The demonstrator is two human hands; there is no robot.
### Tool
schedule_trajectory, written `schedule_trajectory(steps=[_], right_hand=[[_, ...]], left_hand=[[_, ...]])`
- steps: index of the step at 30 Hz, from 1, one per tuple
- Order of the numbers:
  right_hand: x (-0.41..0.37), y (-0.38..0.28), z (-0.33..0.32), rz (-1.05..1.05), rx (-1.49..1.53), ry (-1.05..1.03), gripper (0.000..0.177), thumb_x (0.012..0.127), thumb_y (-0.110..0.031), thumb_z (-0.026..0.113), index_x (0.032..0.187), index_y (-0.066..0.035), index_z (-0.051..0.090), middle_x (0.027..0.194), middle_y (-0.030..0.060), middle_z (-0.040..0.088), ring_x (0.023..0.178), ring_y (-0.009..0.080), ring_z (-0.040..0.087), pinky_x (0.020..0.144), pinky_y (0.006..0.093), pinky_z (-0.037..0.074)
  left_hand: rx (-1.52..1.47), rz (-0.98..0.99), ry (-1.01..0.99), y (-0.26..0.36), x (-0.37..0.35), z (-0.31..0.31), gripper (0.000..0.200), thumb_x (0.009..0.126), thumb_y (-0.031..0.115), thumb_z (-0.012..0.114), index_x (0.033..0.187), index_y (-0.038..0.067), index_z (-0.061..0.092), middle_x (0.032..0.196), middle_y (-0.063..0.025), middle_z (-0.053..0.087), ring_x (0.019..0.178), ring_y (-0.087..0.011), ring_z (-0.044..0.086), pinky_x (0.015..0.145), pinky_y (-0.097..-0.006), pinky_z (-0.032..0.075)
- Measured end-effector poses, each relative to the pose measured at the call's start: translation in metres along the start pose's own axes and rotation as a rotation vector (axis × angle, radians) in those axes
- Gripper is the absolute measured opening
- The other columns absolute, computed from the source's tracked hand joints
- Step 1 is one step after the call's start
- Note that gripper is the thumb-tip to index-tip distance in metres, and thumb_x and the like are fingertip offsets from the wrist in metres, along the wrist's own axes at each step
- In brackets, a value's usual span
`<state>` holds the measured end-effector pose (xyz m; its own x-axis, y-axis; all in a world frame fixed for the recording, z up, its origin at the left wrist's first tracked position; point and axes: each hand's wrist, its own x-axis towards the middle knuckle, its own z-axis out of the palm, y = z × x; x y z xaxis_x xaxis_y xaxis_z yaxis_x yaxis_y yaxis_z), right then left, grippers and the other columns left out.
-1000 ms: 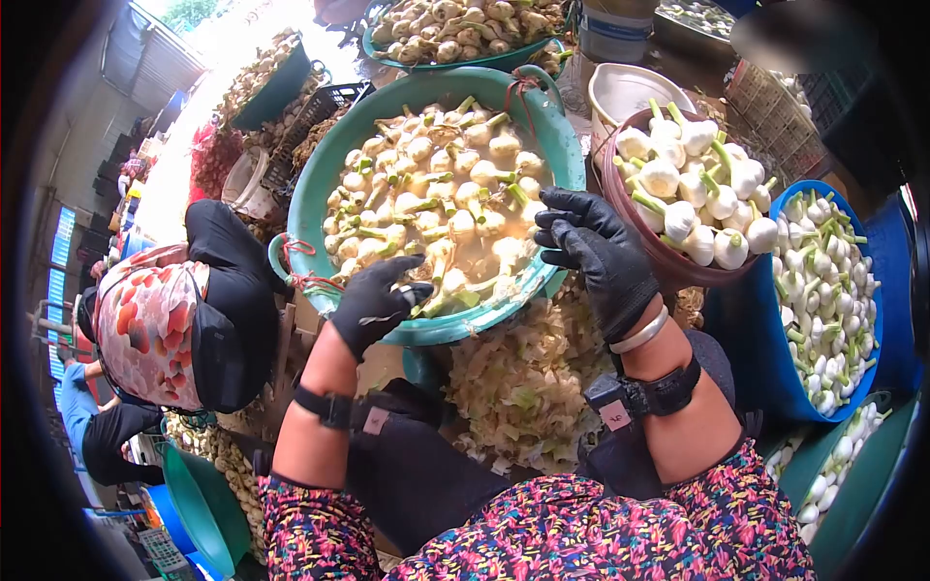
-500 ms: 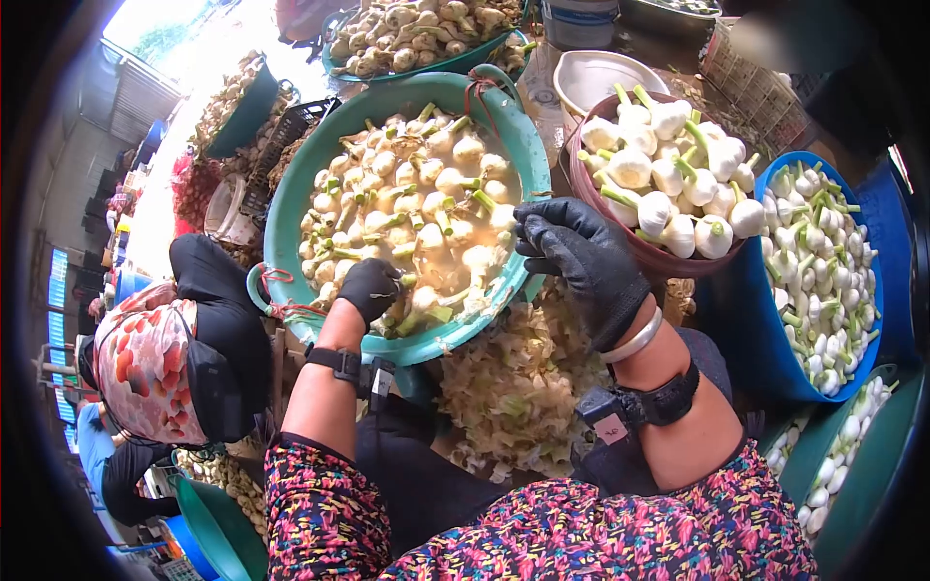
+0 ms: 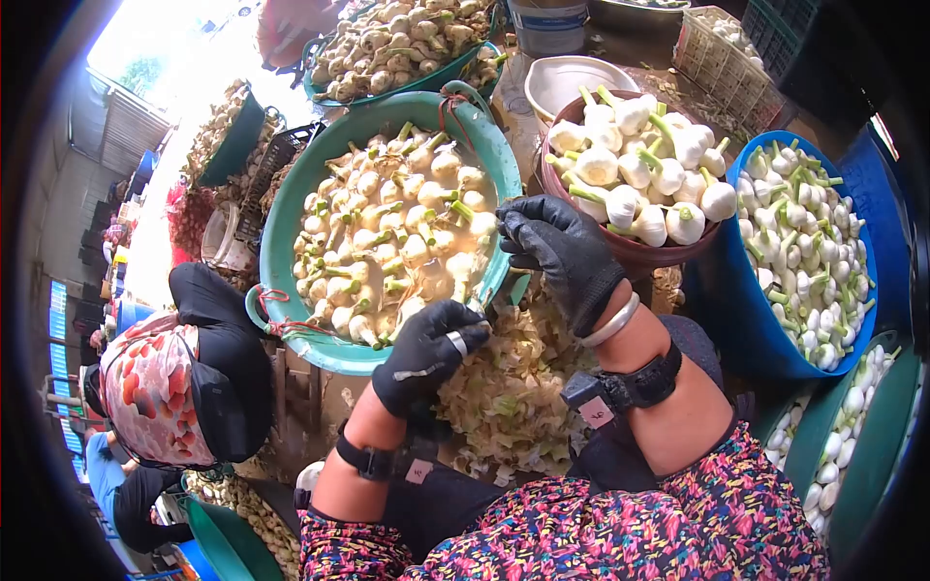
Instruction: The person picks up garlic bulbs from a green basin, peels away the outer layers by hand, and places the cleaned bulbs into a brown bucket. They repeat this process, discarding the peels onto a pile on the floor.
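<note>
My left hand (image 3: pixel 431 353), in a black glove with pale strips across it, is closed over the front rim of the green tub (image 3: pixel 334 356). What its fingers hold, if anything, is hidden. Garlic bulbs (image 3: pixel 373 218) with cut green stems float in the tub's cloudy water. My right hand (image 3: pixel 562 252), also black-gloved, is at the tub's right rim with thumb and fingers pinched together; I cannot make out what is between them. A heap of garlic peels (image 3: pixel 513 397) lies below and between my hands.
Right of the tub, a reddish-brown basin (image 3: pixel 635 250) holds clean white garlic. Farther right stands a blue bin (image 3: pixel 712 320) with more. A white bowl (image 3: pixel 572 82) and a crate (image 3: pixel 727 68) stand behind. A person in a floral head covering (image 3: pixel 155 387) sits at left.
My left hand has come out of the tub, toward me and to the right, nearer my right hand. The right hand stays pinched. The whole view has shifted slightly.
</note>
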<state>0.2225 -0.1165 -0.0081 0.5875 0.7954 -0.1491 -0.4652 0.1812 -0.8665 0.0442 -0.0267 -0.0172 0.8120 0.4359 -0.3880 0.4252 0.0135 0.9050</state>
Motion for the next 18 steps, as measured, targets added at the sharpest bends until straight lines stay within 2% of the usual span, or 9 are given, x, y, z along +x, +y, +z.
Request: schedule_trajectory(steps=[3, 4, 7, 9, 12, 13, 15, 16, 18], right_hand=[[-0.003, -0.003, 0.0, 0.015, -0.001, -0.008, 0.018, 0.086, -0.013, 0.059, 0.099, 0.0, 0.058, 0.076, -0.0018, 0.057, 0.064, 0.0037, 0.048, 0.058, 0.0183, 0.041], [-0.003, -0.004, 0.001, 0.022, -0.001, -0.012, 0.018, 0.086, -0.013, 0.059, 0.098, 0.0, 0.058, 0.077, -0.0016, 0.058, 0.065, 0.0038, 0.049, 0.059, 0.0183, 0.042], [-0.005, -0.002, -0.002, 0.006, -0.052, -0.023, 0.017, 0.086, -0.013, 0.06, 0.098, -0.001, 0.06, 0.079, -0.0012, 0.059, 0.068, 0.0038, 0.05, 0.062, 0.0186, 0.042], [-0.007, -0.003, 0.001, 0.009, -0.011, -0.024, 0.016, 0.086, -0.012, 0.06, 0.098, -0.001, 0.06, 0.08, -0.0013, 0.06, 0.069, 0.0035, 0.05, 0.062, 0.0185, 0.043], [-0.006, -0.006, 0.0, -0.004, -0.008, -0.013, 0.016, 0.086, -0.011, 0.059, 0.098, -0.001, 0.06, 0.08, -0.0018, 0.059, 0.069, 0.0035, 0.05, 0.063, 0.0185, 0.043], [-0.006, -0.007, 0.0, -0.003, 0.009, -0.002, 0.016, 0.086, -0.011, 0.059, 0.098, -0.001, 0.06, 0.08, -0.0018, 0.059, 0.069, 0.0035, 0.051, 0.063, 0.0186, 0.043], [-0.005, -0.006, -0.001, -0.002, -0.014, 0.001, 0.016, 0.086, -0.009, 0.059, 0.099, -0.001, 0.06, 0.081, -0.0012, 0.06, 0.069, 0.0035, 0.051, 0.063, 0.0185, 0.043], [-0.003, -0.004, -0.001, 0.001, -0.055, -0.018, 0.017, 0.085, -0.008, 0.058, 0.1, -0.001, 0.06, 0.081, -0.0008, 0.06, 0.069, 0.0035, 0.05, 0.063, 0.0185, 0.043], [-0.001, -0.007, 0.001, 0.019, -0.117, -0.049, 0.018, 0.085, -0.006, 0.058, 0.102, 0.0, 0.06, 0.083, -0.0001, 0.061, 0.07, 0.0033, 0.051, 0.064, 0.0183, 0.043]], left_hand=[[0.477, 0.26, -0.171, -0.009, -0.026, 0.025, 0.035, 0.082, 0.017, 0.065, 0.112, 0.0, 0.057, 0.095, -0.0088, 0.062, 0.091, -0.0159, 0.058, 0.079, -0.0284, 0.045], [0.48, 0.263, -0.164, -0.006, -0.026, 0.023, 0.035, 0.082, 0.017, 0.065, 0.112, 0.0, 0.057, 0.095, -0.0088, 0.062, 0.091, -0.0159, 0.058, 0.079, -0.0284, 0.045], [-0.056, 0.028, -0.083, 0.01, -0.02, -0.002, 0.032, 0.084, 0.015, 0.063, 0.111, 0.0, 0.058, 0.098, -0.012, 0.064, 0.09, -0.0132, 0.059, 0.078, -0.0261, 0.045], [0.39, 0.151, 0.091, 0.006, 0.009, -0.04, 0.019, 0.082, 0.011, 0.064, 0.096, -0.001, 0.065, 0.09, -0.0096, 0.066, 0.084, -0.014, 0.061, 0.077, -0.0289, 0.048], [0.914, 0.217, 0.332, -0.025, 0.055, -0.097, 0.03, 0.075, 0.015, 0.07, 0.1, 0.0, 0.064, 0.089, -0.017, 0.065, 0.082, -0.022, 0.064, 0.075, -0.0305, 0.049], [0.899, 0.131, 0.288, -0.028, 0.067, -0.113, 0.045, 0.075, 0.021, 0.069, 0.113, -0.001, 0.057, 0.111, -0.0218, 0.058, 0.105, -0.0323, 0.056, 0.092, -0.0359, 0.043], [0.56, 0.024, 0.271, -0.066, 0.103, -0.13, 0.056, 0.077, 0.022, 0.068, 0.123, -0.003, 0.049, 0.123, -0.0228, 0.052, 0.115, -0.031, 0.05, 0.097, -0.0336, 0.039], [0.549, 0.049, 0.22, -0.074, 0.112, -0.122, 0.062, 0.077, 0.023, 0.069, 0.126, -0.005, 0.044, 0.127, -0.0235, 0.047, 0.119, -0.0303, 0.046, 0.099, -0.0323, 0.036], [0.617, 0.029, 0.159, -0.072, 0.108, -0.09, 0.059, 0.073, 0.024, 0.07, 0.123, 0.0, 0.049, 0.121, -0.0214, 0.053, 0.114, -0.0311, 0.05, 0.096, -0.0339, 0.039]])
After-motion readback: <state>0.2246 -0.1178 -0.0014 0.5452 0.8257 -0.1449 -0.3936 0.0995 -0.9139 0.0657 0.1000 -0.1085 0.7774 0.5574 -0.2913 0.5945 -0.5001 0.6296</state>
